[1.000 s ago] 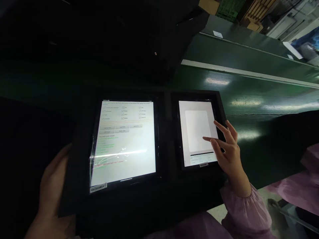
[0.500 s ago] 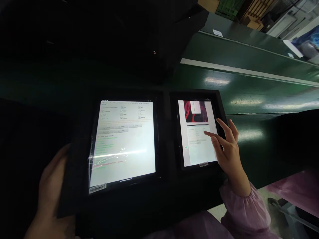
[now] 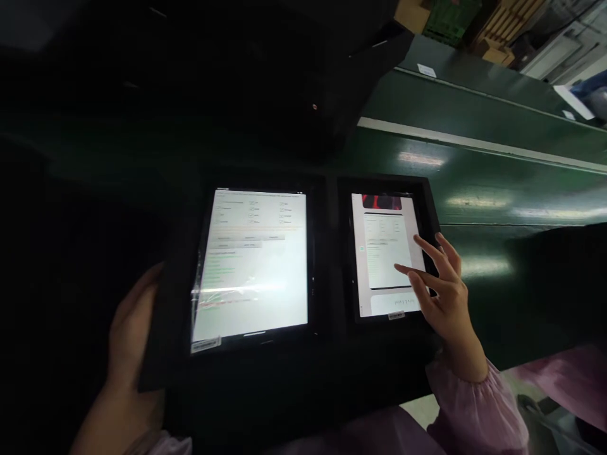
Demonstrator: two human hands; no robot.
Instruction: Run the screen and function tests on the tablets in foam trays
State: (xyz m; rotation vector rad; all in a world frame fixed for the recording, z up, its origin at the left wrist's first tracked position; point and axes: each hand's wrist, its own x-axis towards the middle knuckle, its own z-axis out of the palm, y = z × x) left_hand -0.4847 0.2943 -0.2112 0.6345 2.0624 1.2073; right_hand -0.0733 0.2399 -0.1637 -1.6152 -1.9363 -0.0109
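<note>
Two lit tablets lie side by side in a black tray [image 3: 175,373]. The left tablet [image 3: 256,272] shows rows of ticked boxes, grey buttons and green text, with a barcode label at its lower left corner. On the right tablet [image 3: 379,253] there are stacked page previews on a pale screen. My right hand [image 3: 443,291] is over the right tablet's right side, its fingers spread and the index fingertip at the screen. My left hand [image 3: 133,335] grips the left edge of the black tray, its fingertips partly hidden in shadow.
A green work surface [image 3: 497,253] with a pale strip runs off to the right. A large dark object [image 3: 237,82] fills the upper left. Cardboard boxes [image 3: 496,50] and a green crate [image 3: 450,19] are at the back. Pink cloth shows at lower right.
The previews on the right tablet have scrolled upward and another one shows below. My right index fingertip sits slightly lower. The whole view has shifted, moving both tablets rightward.
</note>
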